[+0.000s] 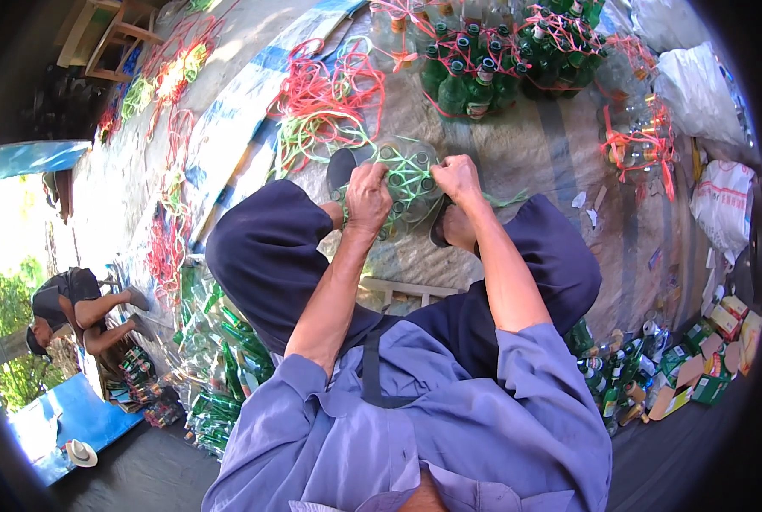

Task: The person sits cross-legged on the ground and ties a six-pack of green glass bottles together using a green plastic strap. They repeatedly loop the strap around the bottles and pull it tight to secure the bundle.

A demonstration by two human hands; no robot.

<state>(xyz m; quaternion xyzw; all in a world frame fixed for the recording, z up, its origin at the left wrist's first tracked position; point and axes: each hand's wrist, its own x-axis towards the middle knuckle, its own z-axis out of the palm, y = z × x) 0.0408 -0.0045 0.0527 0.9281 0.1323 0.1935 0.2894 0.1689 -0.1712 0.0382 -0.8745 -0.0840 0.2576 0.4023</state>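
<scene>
A bundle of clear glass bottles [420, 208] stands upright between my feet, mouths up. Green plastic twine [413, 173] criss-crosses the bottle necks like a net. My left hand [368, 197] is closed on the twine at the bundle's left side. On the opposite side my right hand [461, 181] pinches the twine at the rim, knuckles up. A loose green twine end [510, 200] trails to the right, past my right wrist. Just beyond my left hand lies a tangled heap of red and green twine [329, 89].
Tied bundles of green bottles [473, 80] stand ahead, with a tied clear bundle [640, 144] at right. Loose bottles heap at left [227, 358] and lower right [611, 377], near cardboard boxes [694, 371]. White sacks [723, 205] line the right. Another person [76, 301] sits far left.
</scene>
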